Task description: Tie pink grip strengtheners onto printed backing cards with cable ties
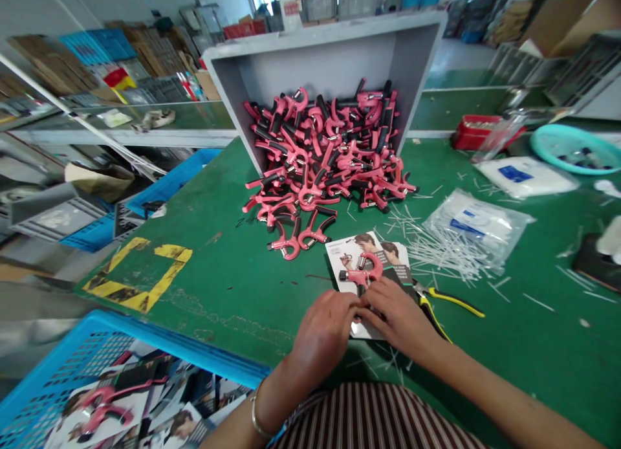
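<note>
A pink and black hand grip strengthener (371, 266) with a metal spring lies on a printed backing card (339, 258) on the green table. My left hand (326, 329) and my right hand (400, 316) meet over its handles, both with fingers closed in a pinch. The fingertips touch each other there and hide whatever is between them. Under the right side of this card, a second printed card (400, 255) shows. Yellow-and-black cutting pliers (456, 300) lie beside my right hand, their grips partly behind it.
A grey bin (320, 61) tipped on its side spills many hand grip strengtheners (315, 151) onto the table. White cable ties (449, 255) lie scattered near a plastic bag (478, 229). A blue basket (145, 332) at lower left holds carded grips. A turquoise bowl (577, 148) stands far right.
</note>
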`<state>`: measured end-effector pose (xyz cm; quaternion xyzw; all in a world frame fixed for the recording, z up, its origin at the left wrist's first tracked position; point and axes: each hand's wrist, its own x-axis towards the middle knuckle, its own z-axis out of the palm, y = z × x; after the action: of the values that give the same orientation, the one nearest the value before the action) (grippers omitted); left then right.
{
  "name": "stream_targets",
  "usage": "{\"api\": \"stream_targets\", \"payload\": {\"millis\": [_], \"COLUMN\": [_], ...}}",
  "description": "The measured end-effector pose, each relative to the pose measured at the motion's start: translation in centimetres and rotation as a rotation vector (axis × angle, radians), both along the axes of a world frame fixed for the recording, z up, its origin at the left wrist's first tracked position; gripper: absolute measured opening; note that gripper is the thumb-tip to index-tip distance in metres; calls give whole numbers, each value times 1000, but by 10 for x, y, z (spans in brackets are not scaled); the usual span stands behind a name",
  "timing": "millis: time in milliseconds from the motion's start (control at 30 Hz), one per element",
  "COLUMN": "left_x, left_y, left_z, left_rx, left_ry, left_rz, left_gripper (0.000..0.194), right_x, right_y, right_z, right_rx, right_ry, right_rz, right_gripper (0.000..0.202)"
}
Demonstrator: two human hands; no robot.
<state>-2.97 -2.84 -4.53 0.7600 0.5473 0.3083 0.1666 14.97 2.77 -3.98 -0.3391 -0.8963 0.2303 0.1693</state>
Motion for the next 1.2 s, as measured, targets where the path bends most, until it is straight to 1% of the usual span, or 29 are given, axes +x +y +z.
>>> {"api": "stream_targets", "payload": {"millis": [67, 133, 167, 233, 300, 333, 367, 400, 500, 567, 633, 700, 733, 800, 833, 867, 900, 933, 967, 1000, 1033, 1067, 1100, 1133, 1167, 1200], "left_x": [1, 1, 2, 5, 9, 11, 11, 11, 3, -4, -10, -16, -19, -28, -33, -37, -41, -43, -44, -44, -43, -41, -40, -38, -37, -37], "left_y": [0, -1, -3, -7, -11, -13, -13, -13, -8, -4, -2, -1, -1, 0, 1, 3, 6, 9, 13, 18, 23, 27, 31, 33, 34, 34], "left_z": [2, 0, -2, -11, -22, -28, -33, -38, -47, -49, -50, -49, -48, -43, -40, -37, -33, -29, -25, -21, -17, -14, -11, -8, -6, -4], "left_rx": [-28, -73, -88, -86, -41, -17, 1, 12, 26, 18, -33, -111, -155, -249, -306, -369, -436, -508, -584, -660, -728, -785, -818, -817, -788, -748], "left_ry": [-60, -167, -220, -280, -261, -230, -199, -172, -113, -89, -106, -192, -259, -444, -558, -679, -802, -916, -1010, -1083, -1139, -1181, -1212, -1234, -1246, -1245], "left_rz": [28, 71, 97, 141, 161, 163, 166, 174, 220, 238, 242, 238, 240, 277, 308, 337, 358, 365, 356, 332, 304, 280, 264, 255, 249, 238], "left_gripper": [13, 9, 13, 31, 48, 51, 49, 43, 20, 16, 18, 18, 18, 19, 22, 27, 33, 40, 48, 55, 60, 62, 63, 65, 68, 70], "right_x": [1, 2, 2, 1, -1, -1, -1, 0, 3, 5, 7, 15, 24, 54, 73, 93, 113, 131, 145, 155, 161, 163, 163, 163, 162, 163], "right_y": [0, 0, 0, 0, 0, -1, -1, -2, -2, -2, -1, 0, 1, 1, 0, -2, -4, -5, -7, -7, -7, -5, -2, 2, 6, 9], "right_z": [-2, -3, -3, -2, 0, 0, -1, -2, -9, -13, -15, -14, -13, -16, -20, -28, -37, -48, -58, -67, -73, -76, -75, -71, -66, -59], "right_rx": [-5, -29, -52, -104, -144, -153, -159, -169, -211, -219, -201, -198, -191, -132, -76, -5, 48, 85, 98, 108, 106, 89, 53, -16, -140, -308], "right_ry": [40, 117, 166, 255, 315, 339, 362, 384, 407, 363, 305, 284, 293, 293, 265, 179, 38, -95, -219, -311, -364, -375, -346, -286, -209, -110], "right_rz": [4, -14, -26, -56, -72, -73, -70, -60, -45, -42, -31, -20, -46, -185, -296, -394, -445, -501, -530, -532, -519, -494, -469, -459, -462, -481], "right_gripper": [17, 13, 11, 9, 13, 14, 14, 13, 13, 15, 16, 17, 19, 20, 20, 21, 36, 56, 72, 80, 82, 77, 69, 60, 52, 46]}}
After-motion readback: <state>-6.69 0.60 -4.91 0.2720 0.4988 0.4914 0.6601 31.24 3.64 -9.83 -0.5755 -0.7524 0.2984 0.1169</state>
